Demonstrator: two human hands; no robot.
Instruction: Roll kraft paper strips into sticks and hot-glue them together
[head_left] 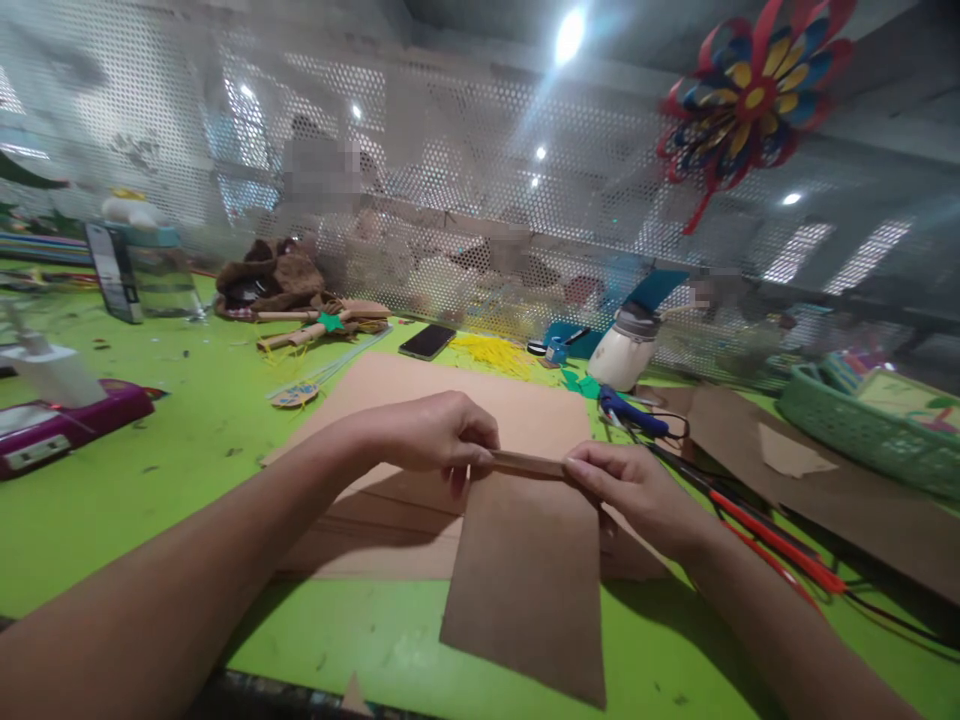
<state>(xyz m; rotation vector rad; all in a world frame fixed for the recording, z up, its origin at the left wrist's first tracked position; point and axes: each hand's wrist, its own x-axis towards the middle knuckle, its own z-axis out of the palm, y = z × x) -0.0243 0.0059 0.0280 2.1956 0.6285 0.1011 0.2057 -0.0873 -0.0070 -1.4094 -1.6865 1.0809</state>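
A piece of brown cardboard point(529, 580) hangs tilted toward me, its far edge folded or rolled into a narrow strip. At the left end of that strip my left hand point(442, 435) pinches it between thumb and fingers. My right hand point(630, 490) grips the right end the same way. Beneath both hands lies a larger light-brown sheet point(427, 390) on the green table point(360, 630). Part of that sheet is hidden behind the piece I hold.
Right of my hands lie a blue-handled glue gun point(634, 412), red-handled scissors point(776, 540) and dark cardboard point(720, 440). Further back are a phone point(427, 341), yellow paper shreds point(499, 355) and a white bottle point(624, 355). A purple power strip point(82, 425) sits left; a green basket point(862, 425) stands right.
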